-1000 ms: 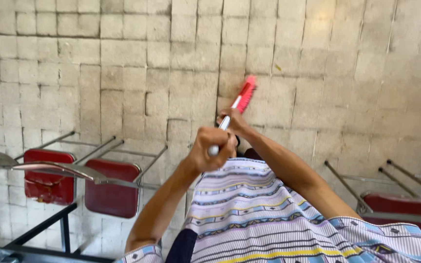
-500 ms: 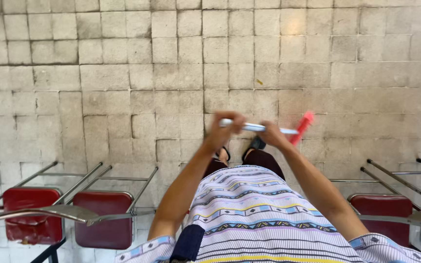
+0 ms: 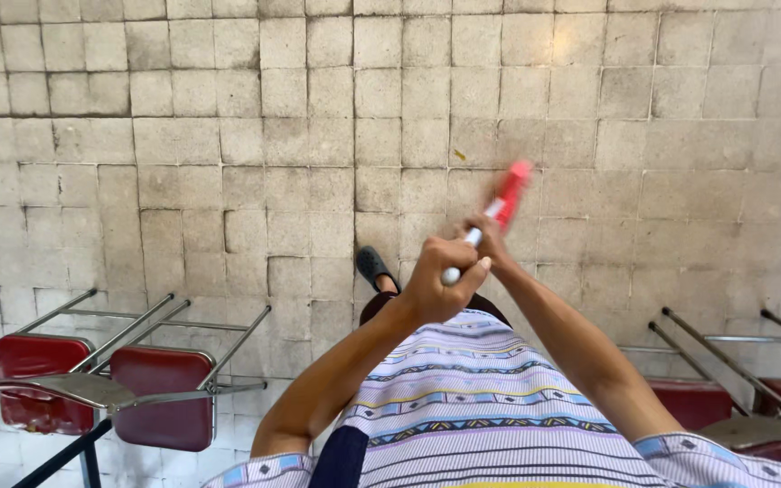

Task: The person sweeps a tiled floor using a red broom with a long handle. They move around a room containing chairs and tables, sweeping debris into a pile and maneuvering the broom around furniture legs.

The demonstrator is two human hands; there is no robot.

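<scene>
a person's left hand is closed tight around the top end of a white-handled broom, the right hand wrapped on the handle just beyond it; the red brush head reaches out past both hands over grey paving blocks, with red folding chairs off to the left.

Broom head: blurred, bristles unclear.
Handle: mostly hidden inside both fists.
Right hand: largely behind left hand.
Right chairs: cut by frame edge.

Left hand and right hand grip a red-headed broom over the tiled floor.
</scene>
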